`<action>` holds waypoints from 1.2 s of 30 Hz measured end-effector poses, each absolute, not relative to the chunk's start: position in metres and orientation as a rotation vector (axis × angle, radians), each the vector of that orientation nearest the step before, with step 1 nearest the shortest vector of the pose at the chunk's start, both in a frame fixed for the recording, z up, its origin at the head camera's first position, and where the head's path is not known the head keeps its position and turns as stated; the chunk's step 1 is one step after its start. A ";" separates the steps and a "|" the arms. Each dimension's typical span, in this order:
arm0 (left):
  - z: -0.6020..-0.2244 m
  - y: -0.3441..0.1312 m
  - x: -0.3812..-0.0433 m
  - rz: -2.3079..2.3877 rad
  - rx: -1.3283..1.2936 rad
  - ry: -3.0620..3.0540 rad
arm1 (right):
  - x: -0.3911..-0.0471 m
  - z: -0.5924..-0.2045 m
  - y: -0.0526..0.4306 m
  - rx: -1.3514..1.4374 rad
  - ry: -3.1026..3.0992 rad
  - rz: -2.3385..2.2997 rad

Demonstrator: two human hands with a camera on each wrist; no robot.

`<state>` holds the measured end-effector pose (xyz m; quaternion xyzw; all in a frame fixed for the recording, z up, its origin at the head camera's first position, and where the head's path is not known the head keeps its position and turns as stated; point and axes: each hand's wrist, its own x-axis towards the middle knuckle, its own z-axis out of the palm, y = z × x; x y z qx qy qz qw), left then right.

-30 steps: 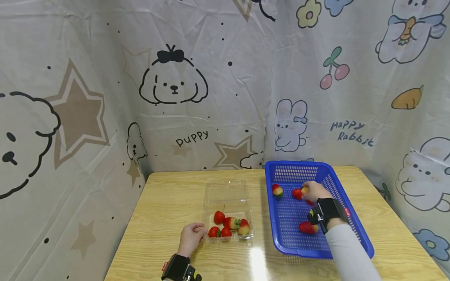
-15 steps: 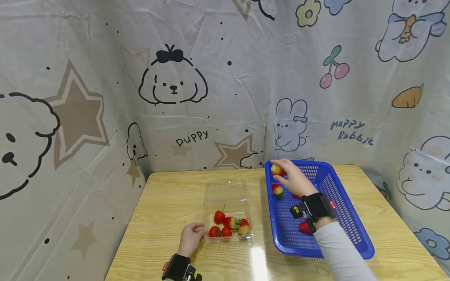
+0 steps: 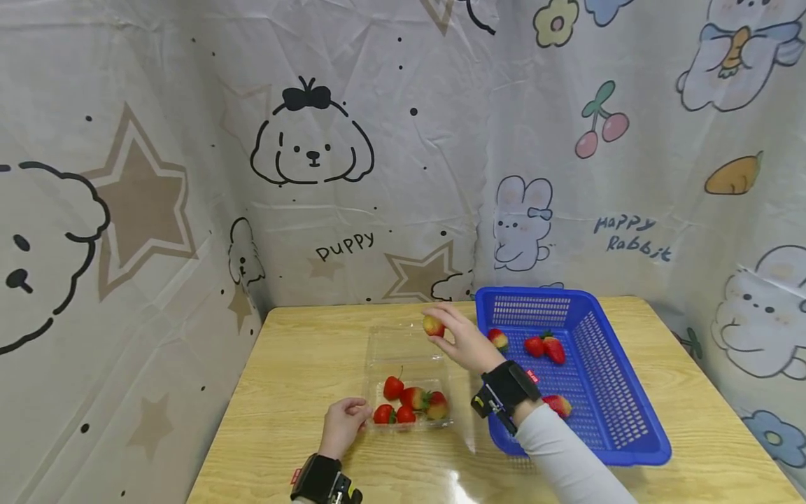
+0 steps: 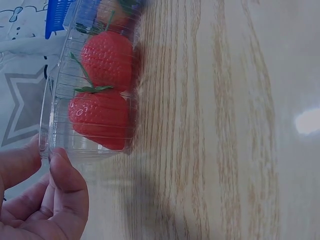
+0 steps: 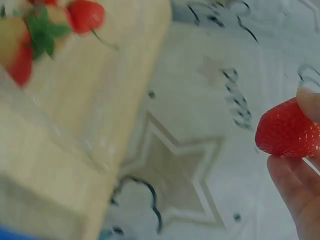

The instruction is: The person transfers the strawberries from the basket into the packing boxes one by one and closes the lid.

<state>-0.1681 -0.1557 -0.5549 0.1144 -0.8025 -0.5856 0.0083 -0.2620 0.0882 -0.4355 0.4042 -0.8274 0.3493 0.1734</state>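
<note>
Right hand (image 3: 467,344) fingers pinch strawberry (image 5: 284,131), raised near clear box (image 4: 61,131)'s open lid. Right-wrist view: long axis roughly sideways, blunt red end left. Left hand (image 3: 343,424) fingers pinch box edge. Wood-grain surface (image 3: 302,357), cartoon-print curtain (image 3: 403,168) behind.

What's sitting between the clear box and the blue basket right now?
Bare table wherever the gap shows; the right hand, holding a strawberry, is above it and hides part. The head view shows this.

Cartoon-print curtain (image 3: 428,168) behind wooden table (image 3: 302,357)
</note>
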 end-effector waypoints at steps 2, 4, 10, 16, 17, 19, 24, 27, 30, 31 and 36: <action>-0.554 -0.156 -0.168 -1.835 0.349 -2.509 | -0.260 -0.444 0.078 1.191 -2.378 0.984; -0.554 -0.155 -0.169 -1.831 0.353 -2.513 | -0.257 -0.453 0.069 1.230 -2.425 0.973; -0.554 -0.155 -0.169 -1.830 0.359 -2.504 | -0.253 -0.476 0.049 1.286 -2.603 0.899; -0.553 -0.155 -0.169 -1.837 0.351 -2.495 | -0.252 -0.500 0.039 1.279 -2.808 0.759; -0.553 -0.155 -0.169 -1.836 0.357 -2.496 | -0.252 -0.504 0.038 1.279 -2.836 0.730; -0.553 -0.155 -0.169 -1.839 0.359 -2.495 | -0.252 -0.512 0.037 1.291 -2.893 0.687; -0.554 -0.155 -0.169 -1.852 0.349 -2.485 | -0.253 -0.529 0.035 1.325 -2.988 0.647; -0.553 -0.155 -0.169 -1.852 0.351 -2.483 | -0.255 -0.534 0.034 1.352 -3.007 0.616; -0.553 -0.155 -0.168 -1.852 0.352 -2.487 | -0.256 -0.536 0.033 1.362 -3.039 0.566; -0.553 -0.155 -0.168 -1.851 0.352 -2.490 | -0.256 -0.536 0.032 1.360 -3.048 0.554; -0.551 -0.155 -0.167 -1.849 0.366 -2.496 | -0.256 -0.536 0.031 1.343 -3.073 0.497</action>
